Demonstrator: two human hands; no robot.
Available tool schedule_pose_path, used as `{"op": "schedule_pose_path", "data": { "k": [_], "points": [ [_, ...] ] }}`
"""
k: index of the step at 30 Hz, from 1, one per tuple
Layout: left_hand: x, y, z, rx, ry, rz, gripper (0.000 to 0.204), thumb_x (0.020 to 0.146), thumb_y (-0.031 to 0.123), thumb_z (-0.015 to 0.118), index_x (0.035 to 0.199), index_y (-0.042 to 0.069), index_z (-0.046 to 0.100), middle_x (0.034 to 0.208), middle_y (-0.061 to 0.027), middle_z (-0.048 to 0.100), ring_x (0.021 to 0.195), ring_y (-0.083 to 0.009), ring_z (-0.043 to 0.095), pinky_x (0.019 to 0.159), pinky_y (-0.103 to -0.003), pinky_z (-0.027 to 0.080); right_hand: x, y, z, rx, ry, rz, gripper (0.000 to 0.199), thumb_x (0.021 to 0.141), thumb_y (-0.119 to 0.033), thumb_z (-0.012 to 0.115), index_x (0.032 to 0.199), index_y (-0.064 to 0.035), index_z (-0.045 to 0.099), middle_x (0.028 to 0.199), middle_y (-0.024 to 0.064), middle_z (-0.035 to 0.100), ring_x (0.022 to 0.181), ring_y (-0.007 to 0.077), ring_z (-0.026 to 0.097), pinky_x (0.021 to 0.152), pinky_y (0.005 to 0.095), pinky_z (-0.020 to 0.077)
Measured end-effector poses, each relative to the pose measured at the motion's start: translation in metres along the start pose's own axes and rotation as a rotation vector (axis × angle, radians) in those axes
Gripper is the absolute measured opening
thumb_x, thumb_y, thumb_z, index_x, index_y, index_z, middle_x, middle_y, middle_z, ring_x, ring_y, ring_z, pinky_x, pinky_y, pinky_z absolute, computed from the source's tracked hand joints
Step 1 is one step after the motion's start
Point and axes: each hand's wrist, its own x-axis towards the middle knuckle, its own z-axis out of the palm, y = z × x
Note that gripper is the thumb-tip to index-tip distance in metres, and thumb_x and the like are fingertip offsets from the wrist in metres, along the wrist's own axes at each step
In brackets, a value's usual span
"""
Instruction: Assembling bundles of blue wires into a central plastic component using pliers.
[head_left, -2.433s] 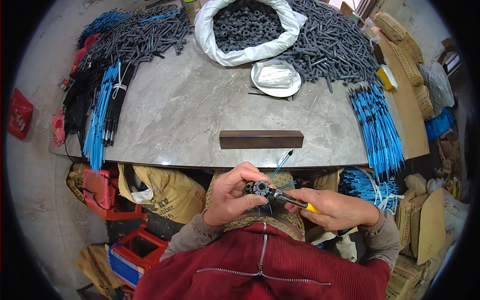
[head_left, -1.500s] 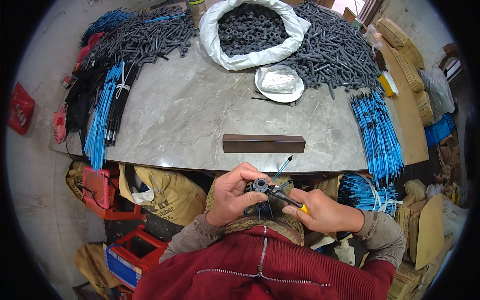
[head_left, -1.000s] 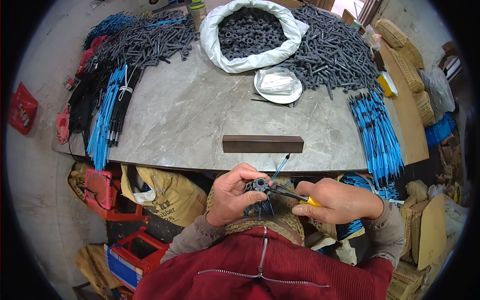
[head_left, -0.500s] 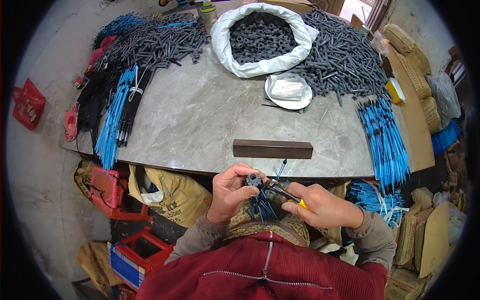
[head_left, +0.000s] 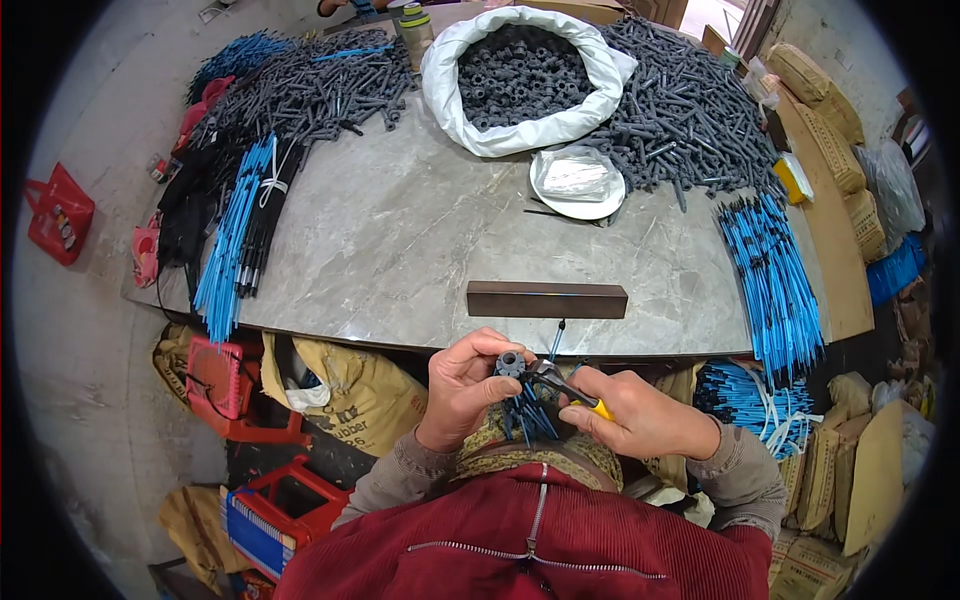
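Observation:
Between the thumb and fingers of my left hand (head_left: pixel 455 395) is a dark grey round plastic hub (head_left: pixel 510 362) with a hole in its middle. Thin blue rods (head_left: pixel 530 418) hang below it, seemingly attached to its rim. My right hand (head_left: pixel 645 415) is wrapped round pliers (head_left: pixel 602 408) with yellow on the handle, and their jaws are at the hub's right side. A single blue rod with a black tip (head_left: pixel 560 326) sticks out from there toward the table. What exactly the jaws grip is too small to tell.
Beyond my hands, a dark brown bar (head_left: pixel 547 301) lies near the table's (head_left: pixel 400 240) front edge. Farther back stand a white sack (head_left: pixel 435 75) of grey hubs, a white plate (head_left: pixel 588 208) and heaps of grey tubes (head_left: pixel 680 110). Blue rod bundles (head_left: pixel 768 285) lie at both sides.
The black-tipped rod by the pliers has swung slightly left and points more straight away from me. My hands keep their hold on the hub and the pliers, nearly in place.

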Motion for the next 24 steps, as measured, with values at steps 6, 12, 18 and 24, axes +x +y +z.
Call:
{"op": "schedule_pose_path", "data": {
  "k": [6,12,18,24],
  "points": [
    [-0.0007,0.0001,0.0006,0.007,0.003,-0.003,0.036,0.081,0.012,0.082,0.107,-0.006,0.064,0.103,-0.0137,0.064,0.099,-0.0258,0.068,0.09,-0.04,0.056,0.0006,-0.0017,-0.0017,-0.017,-0.038,0.008,0.017,0.101,-0.014,0.059,0.104,0.0012,0.054,0.066,0.0099,0.059,0.054,0.0173,0.061,0.052,0.0323,0.0461],
    [-0.0021,-0.002,0.0018,-0.009,0.0,-0.003,0.034,0.081,0.009,0.081,0.106,-0.005,0.063,0.103,-0.0136,0.063,0.099,-0.0268,0.068,0.09,-0.04,0.056,0.0005,-0.0006,0.0052,-0.014,-0.01,0.019,0.016,0.101,-0.014,0.058,0.1,0.0012,0.052,0.061,0.0113,0.057,0.051,0.0211,0.06,0.05,0.0345,0.0453],
    [0.0019,-0.0025,0.0048,-0.047,0.029,-0.025,0.031,0.081,0.003,0.078,0.107,-0.006,0.063,0.103,-0.0131,0.063,0.1,-0.0255,0.066,0.091,-0.039,0.054,0.0019,-0.0066,0.0074,0.003,0.048,0.083,0.021,0.097,-0.016,0.061,0.099,0.0024,0.051,0.066,0.0271,0.055,0.063,0.0471,0.058,0.054,0.05,0.0419],
    [0.0036,-0.0046,0.0025,-0.094,0.043,-0.04,0.031,0.081,-0.007,0.073,0.111,-0.006,0.063,0.105,-0.0119,0.061,0.102,-0.0218,0.064,0.093,-0.035,0.051,0.0073,-0.0083,0.0072,-0.04,0.064,0.096,0.022,0.098,-0.017,0.061,0.098,0.0027,0.051,0.066,0.027,0.056,0.064,0.0479,0.058,0.055,0.0507,0.0423]
  ]
}}
